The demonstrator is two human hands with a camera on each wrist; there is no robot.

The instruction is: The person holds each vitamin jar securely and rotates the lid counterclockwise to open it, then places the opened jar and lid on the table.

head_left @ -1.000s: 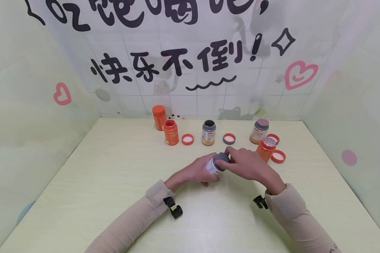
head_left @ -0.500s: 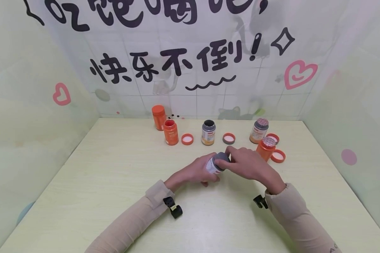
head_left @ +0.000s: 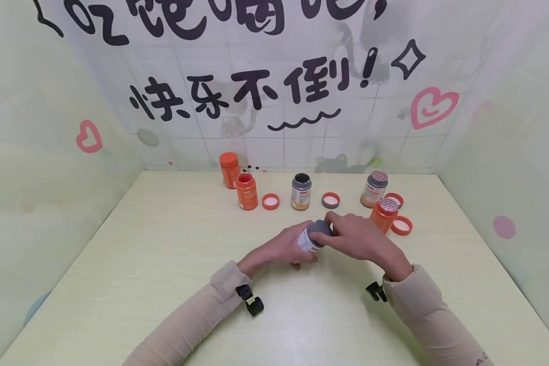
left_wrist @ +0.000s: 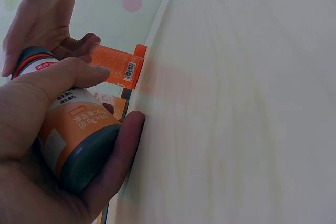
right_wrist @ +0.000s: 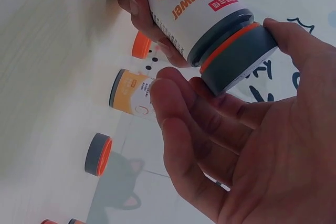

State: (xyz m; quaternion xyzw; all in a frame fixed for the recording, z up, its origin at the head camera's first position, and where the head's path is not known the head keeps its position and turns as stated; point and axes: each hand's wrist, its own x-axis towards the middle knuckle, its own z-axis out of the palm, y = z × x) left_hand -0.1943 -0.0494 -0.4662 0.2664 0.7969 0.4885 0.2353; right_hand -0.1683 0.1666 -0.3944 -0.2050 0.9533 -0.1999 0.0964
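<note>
My left hand [head_left: 284, 246] grips a grey supplement bottle [head_left: 306, 241] with a white and orange label, held tilted above the table. Its dark grey base [left_wrist: 90, 158] faces the left wrist camera. My right hand [head_left: 360, 236] pinches the bottle's grey cap [right_wrist: 239, 59] between thumb and fingers. An orange band shows at the cap's lower rim, and the cap sits at the bottle's mouth. Behind the hands stands an uncapped grey bottle [head_left: 301, 192], with a loose grey cap [head_left: 331, 200] to its right. Close to my right hand is an orange bottle [head_left: 383, 217] with a foil seal.
At the back left stand an uncapped orange bottle [head_left: 247, 192] and a capped orange bottle [head_left: 230, 170], with a loose orange cap [head_left: 271, 201] nearby. A foil-sealed grey bottle [head_left: 374, 190] stands at the back right. Two upturned caps lie beside the sealed bottles, one orange cap [head_left: 401, 225] nearer me.
</note>
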